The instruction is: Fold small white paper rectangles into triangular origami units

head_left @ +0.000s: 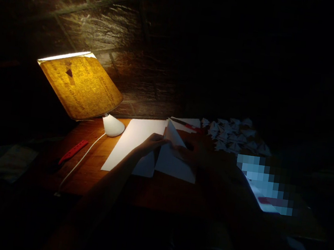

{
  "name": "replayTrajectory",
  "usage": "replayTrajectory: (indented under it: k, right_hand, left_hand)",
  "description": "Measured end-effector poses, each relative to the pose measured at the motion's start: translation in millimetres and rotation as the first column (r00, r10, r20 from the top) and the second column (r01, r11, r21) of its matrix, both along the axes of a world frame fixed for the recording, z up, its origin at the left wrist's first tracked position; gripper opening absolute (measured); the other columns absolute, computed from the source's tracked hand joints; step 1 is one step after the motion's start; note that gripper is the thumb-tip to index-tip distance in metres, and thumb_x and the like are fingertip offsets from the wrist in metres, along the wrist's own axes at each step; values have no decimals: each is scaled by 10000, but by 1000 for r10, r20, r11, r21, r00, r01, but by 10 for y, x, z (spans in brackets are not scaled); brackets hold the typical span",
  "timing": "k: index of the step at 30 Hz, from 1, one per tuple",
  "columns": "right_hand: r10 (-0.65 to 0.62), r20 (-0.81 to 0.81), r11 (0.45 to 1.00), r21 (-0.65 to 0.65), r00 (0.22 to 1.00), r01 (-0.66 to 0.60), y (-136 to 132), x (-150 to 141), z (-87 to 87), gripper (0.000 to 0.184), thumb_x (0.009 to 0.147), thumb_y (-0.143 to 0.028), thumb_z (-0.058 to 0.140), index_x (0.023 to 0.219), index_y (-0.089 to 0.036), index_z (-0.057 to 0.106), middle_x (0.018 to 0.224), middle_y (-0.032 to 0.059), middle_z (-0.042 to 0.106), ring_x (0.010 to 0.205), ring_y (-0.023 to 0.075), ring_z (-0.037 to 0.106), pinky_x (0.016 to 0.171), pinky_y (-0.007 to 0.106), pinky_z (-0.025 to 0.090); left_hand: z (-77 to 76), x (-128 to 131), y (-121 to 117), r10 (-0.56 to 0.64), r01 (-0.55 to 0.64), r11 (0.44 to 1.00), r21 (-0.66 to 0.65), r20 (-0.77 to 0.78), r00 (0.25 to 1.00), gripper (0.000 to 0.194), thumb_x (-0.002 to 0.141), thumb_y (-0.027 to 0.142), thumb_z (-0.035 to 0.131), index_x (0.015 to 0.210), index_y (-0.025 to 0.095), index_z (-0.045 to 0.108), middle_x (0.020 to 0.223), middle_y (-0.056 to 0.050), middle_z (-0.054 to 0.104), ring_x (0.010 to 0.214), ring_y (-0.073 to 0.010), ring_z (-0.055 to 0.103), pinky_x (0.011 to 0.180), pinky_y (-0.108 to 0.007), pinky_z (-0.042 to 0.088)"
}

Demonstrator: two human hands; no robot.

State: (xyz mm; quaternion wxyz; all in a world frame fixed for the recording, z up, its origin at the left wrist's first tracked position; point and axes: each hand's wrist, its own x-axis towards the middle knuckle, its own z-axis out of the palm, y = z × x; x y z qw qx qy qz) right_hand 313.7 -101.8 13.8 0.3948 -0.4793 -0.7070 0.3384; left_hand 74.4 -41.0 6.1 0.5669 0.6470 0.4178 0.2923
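Observation:
A sheet of white paper (174, 133) stands partly raised and folded between my two hands, above other white sheets. My left hand (153, 141) pinches its left edge, fingers closed. On the other side, my right hand (186, 152) lies against the sheet in deep shadow, and its fingers are hard to make out. Beneath my left hand a white sheet (134, 137) lies flat on the wooden table (92, 176). Another white sheet (176, 167) lies below my right hand. Both forearms reach in from the bottom of the view.
At the left stands a lit lamp (80, 85) with a print-patterned shade; its white cord (80, 161) crosses the table. Near it lies a red-handled tool (74, 149). A red and black tool (187, 125) lies behind the paper. Several folded paper pieces (233, 135) and a glowing, blurred-out screen (262, 186) are at right.

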Motion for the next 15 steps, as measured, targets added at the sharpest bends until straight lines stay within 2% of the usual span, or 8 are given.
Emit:
replayTrajectory:
  k: [6, 9, 12, 15]
  right_hand:
    - [-24, 10, 996, -88, 1000, 24, -55, -10, 59, 381, 861, -520, 700, 979, -168, 782, 915, 88, 789, 830, 240, 695, 682, 320, 525]
    - [-35, -18, 990, -136, 999, 32, -89, -18, 80, 354, 862, -505, 710, 978, -179, 785, 888, 90, 788, 787, 234, 696, 642, 314, 526]
    - [-19, -46, 996, -86, 999, 15, -103, -31, 100, 311, 871, -474, 700, 1000, -206, 792, 876, 84, 782, 814, 251, 701, 672, 339, 547]
    - [-15, -51, 998, -61, 999, 12, -88, -48, 91, 298, 877, -449, 680, 989, -196, 790, 933, 101, 784, 836, 264, 707, 715, 366, 561]
  left_hand:
    - [41, 28, -31, 0, 1, 999, 43, -6, 1000, 673, 643, 773, 832, 610, 129, 642, 566, -1, 613, 524, -104, 524, 509, -230, 365]
    - [66, 45, -46, -24, 25, 999, 41, -28, 999, 658, 644, 755, 840, 620, 125, 651, 568, -3, 621, 528, -105, 536, 508, -230, 370]
    - [77, 53, -57, -28, 29, 999, 24, -18, 999, 611, 644, 702, 867, 630, 126, 664, 603, -19, 658, 551, -113, 565, 525, -236, 398]
    - [91, 47, -78, -13, 13, 1000, 4, -28, 1000, 566, 706, 642, 859, 599, 129, 645, 578, -24, 638, 544, -119, 569, 514, -242, 401]
